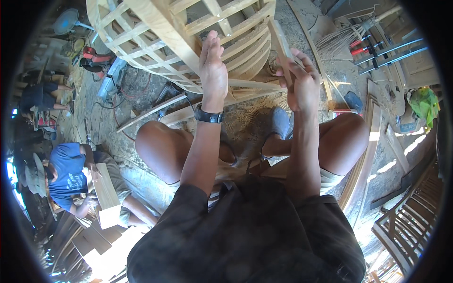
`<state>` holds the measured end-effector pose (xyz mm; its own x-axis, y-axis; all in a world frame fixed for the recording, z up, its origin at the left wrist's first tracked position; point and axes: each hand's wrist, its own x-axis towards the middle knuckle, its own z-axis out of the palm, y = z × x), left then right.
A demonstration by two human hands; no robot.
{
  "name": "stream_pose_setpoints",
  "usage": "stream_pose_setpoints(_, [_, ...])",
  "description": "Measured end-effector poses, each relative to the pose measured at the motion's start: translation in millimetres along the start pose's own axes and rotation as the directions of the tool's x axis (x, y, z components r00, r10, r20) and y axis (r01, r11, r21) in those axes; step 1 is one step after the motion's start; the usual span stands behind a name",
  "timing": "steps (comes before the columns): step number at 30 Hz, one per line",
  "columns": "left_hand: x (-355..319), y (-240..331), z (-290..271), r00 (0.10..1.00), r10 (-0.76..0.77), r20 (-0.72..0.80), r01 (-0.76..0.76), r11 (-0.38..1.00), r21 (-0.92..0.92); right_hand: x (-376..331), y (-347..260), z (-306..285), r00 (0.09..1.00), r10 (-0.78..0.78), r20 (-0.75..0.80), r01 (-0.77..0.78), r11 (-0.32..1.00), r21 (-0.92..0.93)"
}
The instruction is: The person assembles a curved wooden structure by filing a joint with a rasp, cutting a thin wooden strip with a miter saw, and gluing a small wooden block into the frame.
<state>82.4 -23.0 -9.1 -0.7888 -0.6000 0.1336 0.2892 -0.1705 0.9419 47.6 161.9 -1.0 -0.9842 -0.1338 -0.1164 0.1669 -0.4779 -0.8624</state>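
Note:
A large curved lattice of pale wooden slats (247, 49), like a chair or basket frame, stands in front of me. My left hand (213, 70), with a dark watch on the wrist, is raised beside its thick rail (165, 34). Its fingers are stretched upward and nothing shows in them; whether they touch the wood I cannot tell. At the lattice's right edge, my right hand (302, 80) has its fingers closed round the near end of a flat wooden strip (280, 40). The strip's far end reaches the lattice, and I cannot tell if it is joined there.
Loose wooden strips (153, 112) and sawdust lie on the ground before my feet. Red power tools (92, 59) and cables are at left. Bar clamps (391, 56) and a green bag (423, 106) are at right. A person in blue (68, 165) holds a board at lower left.

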Motion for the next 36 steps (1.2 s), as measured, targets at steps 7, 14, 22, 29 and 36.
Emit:
stream_pose_setpoints(7, [12.6, 1.8, 10.6, 1.000, -0.002, 0.027, -0.003, 0.985, 0.171, -7.9, 27.5, 49.6, 0.966, -0.152, -0.207, 0.161, 0.987, 0.024])
stream_pose_setpoints(14, [17.6, -4.7, 9.1, 0.997, 0.040, 0.063, -0.047, 0.992, 0.120, -1.0, 22.8, 38.3, 0.986, -0.022, 0.165, 0.064, 0.965, -0.255])
stream_pose_setpoints(22, [28.2, -13.1, 3.7, 0.975, 0.223, -0.003, -0.189, 0.833, 0.520, 12.3, 4.4, 28.0, 0.974, -0.119, -0.193, 0.091, 0.985, -0.148])
stream_pose_setpoints(29, [47.5, -27.0, 43.1, 0.702, 0.711, 0.033, -0.346, 0.301, 0.889, 0.0, 38.5, 31.2, 0.987, -0.128, -0.093, 0.106, 0.973, -0.206])
stream_pose_setpoints(36, [64.9, -35.8, 29.5, 0.721, 0.692, 0.023, -0.266, 0.246, 0.932, -8.5, 36.4, 11.0, 0.999, -0.026, -0.043, 0.012, 0.958, -0.285])
